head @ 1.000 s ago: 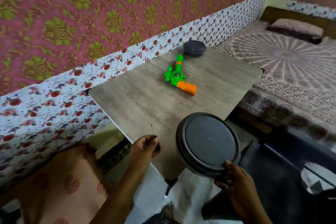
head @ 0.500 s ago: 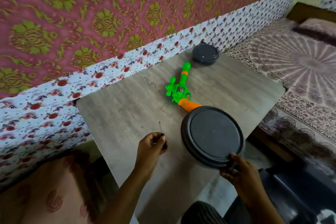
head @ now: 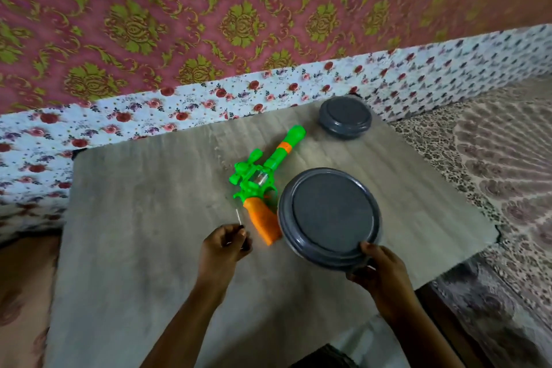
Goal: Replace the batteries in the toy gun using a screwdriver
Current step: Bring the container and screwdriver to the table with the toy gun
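Note:
A green toy gun [head: 263,172] with an orange grip lies on the grey table [head: 143,218], barrel pointing to the far right. My left hand [head: 224,246] is closed around a small screwdriver [head: 239,216]; its thin metal shaft sticks up just left of the orange grip. My right hand [head: 379,275] grips the near rim of a round dark grey container [head: 330,216], held just right of the gun's grip and tilted a little. What is inside the container is hidden by its lid.
A second, smaller dark grey round container [head: 345,116] sits at the table's far right corner by the floral wall [head: 209,98]. A bed with a patterned cover [head: 493,158] runs along the right side. The table's right edge is close to my right hand.
Both hands have moved forward over the table toward the toy gun. The dark container has come with my right hand to beside the orange grip. The view has shifted closer.

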Motion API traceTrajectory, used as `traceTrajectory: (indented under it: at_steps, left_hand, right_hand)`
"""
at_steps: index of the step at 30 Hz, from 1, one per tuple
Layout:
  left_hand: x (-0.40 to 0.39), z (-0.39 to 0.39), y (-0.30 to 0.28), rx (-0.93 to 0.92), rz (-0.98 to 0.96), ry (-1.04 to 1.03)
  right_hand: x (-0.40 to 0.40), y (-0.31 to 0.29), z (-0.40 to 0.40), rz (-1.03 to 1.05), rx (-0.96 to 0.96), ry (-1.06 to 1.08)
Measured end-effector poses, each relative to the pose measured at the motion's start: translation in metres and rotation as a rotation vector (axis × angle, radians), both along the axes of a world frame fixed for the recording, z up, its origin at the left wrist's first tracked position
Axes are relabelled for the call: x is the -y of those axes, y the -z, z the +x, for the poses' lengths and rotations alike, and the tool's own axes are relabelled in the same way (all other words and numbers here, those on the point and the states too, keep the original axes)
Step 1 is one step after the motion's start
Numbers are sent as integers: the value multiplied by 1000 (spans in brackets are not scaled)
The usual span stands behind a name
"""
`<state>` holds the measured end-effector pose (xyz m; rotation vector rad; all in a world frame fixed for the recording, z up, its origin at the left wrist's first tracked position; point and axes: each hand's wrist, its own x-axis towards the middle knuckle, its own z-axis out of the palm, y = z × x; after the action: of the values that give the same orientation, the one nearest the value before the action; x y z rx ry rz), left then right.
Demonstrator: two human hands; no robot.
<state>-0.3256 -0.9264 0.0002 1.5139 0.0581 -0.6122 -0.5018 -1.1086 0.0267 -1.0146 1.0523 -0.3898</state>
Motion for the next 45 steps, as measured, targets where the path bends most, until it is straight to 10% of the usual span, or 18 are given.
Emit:
traceTrajectory:
  at_steps: [15,29,38,45]
  left_hand:
    - [119,-58,-18,22,-6,-118]
    - [102,-64,-7,76,31,-183]
    - [61,-38,15,130,102,-396]
    - [37,28,59,261,243,-423]
  right_hand:
    - [160,10,-19,58,-46,-32]
    - [141,36,-17,132,-112,107]
    - [60,38,53,-330,-13,-652]
    - [58,81,145,-502,105,-783]
